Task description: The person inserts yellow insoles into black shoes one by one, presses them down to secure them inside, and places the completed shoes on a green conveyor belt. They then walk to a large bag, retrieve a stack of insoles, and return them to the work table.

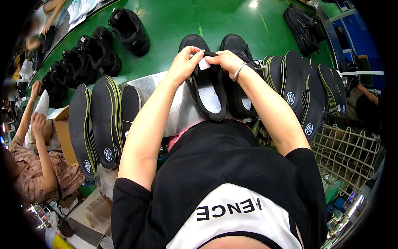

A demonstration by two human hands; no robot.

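Observation:
A black shoe (221, 88) lies in front of me, toe pointing away, with a pale grey lining showing inside its opening. My left hand (185, 66) pinches the left side of the shoe's tongue (210, 54), thumb against fingers. On the other side, my right hand (227, 62) pinches the same tongue; a bracelet circles that wrist. A small white label (204, 64) hangs at the tongue between my thumbs. Close by on the right stands a second black shoe (234, 42), partly hidden behind my right hand and forearm.
Stacks of black insoles with yellow-green edges stand left (103, 124) and right (292, 79). More black shoes (129, 31) sit on the green table (174, 20). A wire basket (346, 153) is at the right. At the left, a co-worker (45, 166) holds something white.

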